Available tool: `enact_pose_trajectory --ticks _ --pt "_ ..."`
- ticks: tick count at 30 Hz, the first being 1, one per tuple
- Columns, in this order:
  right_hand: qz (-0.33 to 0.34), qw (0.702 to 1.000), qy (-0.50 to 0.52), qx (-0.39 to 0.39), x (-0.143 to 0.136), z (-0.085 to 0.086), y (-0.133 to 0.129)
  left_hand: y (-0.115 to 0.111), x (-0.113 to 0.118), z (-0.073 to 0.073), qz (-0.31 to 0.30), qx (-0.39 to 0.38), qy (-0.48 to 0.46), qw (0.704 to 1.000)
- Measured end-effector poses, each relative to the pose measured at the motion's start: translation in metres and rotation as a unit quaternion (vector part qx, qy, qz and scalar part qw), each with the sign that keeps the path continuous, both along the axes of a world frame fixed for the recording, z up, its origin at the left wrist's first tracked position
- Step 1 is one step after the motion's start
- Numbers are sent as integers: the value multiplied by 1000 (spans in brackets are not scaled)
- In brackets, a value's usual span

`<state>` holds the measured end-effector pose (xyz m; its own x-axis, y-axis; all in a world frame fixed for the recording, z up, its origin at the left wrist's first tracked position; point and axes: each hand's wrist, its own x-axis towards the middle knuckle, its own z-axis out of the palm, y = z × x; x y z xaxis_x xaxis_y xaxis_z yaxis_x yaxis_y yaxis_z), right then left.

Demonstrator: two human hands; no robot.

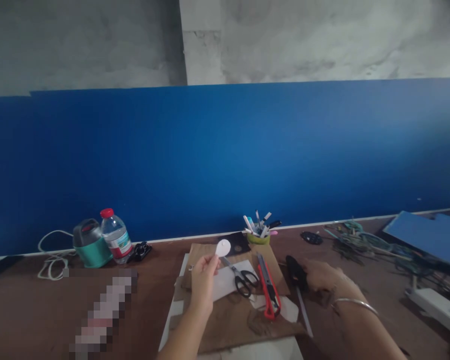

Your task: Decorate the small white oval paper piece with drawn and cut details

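Observation:
My left hand (205, 272) pinches a small white round-headed piece (223, 247) with a narrow tail, held up over the cardboard. My right hand (320, 275), blurred, is at a black tool (296, 273) with a thin white stick beside it; its fingers are smeared, so a grip cannot be made out. Between the hands, black-handled scissors (243, 283) lie on white paper (225, 285), and a red utility knife (269, 287) rests on the brown cardboard (225, 325).
Behind the cardboard stands a green cup (258, 239) of pens. A water bottle (116, 239) and a teal container (92, 250) are at the left. Tangled wires (363, 242), a white power strip (438, 312) and a blue panel (431, 237) lie at the right.

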<state>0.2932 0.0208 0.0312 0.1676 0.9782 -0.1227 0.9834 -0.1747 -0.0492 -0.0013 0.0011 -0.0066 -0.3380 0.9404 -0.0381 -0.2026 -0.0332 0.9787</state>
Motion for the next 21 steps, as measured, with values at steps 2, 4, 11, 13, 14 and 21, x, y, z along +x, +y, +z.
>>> enact_pose_trajectory --ticks 2,4,11,13,14,21 --pt "13 1000 -5 -2 -14 11 -4 0 0 -1 4 -1 2 1000" --pt "45 998 -9 33 -40 22 -12 1 0 -2 5 5 5 1000" --pt "376 919 102 59 -156 11 -50 4 -2 -5 -4 12 15 1000" --pt "409 904 97 76 -171 -4 -56 5 -2 -4 -8 13 14 1000" --pt "413 902 97 80 -174 -11 -57 5 -1 -3 -9 12 12 1000" --pt "385 912 116 74 -177 -24 -60 2 1 3 -10 6 5 1000"
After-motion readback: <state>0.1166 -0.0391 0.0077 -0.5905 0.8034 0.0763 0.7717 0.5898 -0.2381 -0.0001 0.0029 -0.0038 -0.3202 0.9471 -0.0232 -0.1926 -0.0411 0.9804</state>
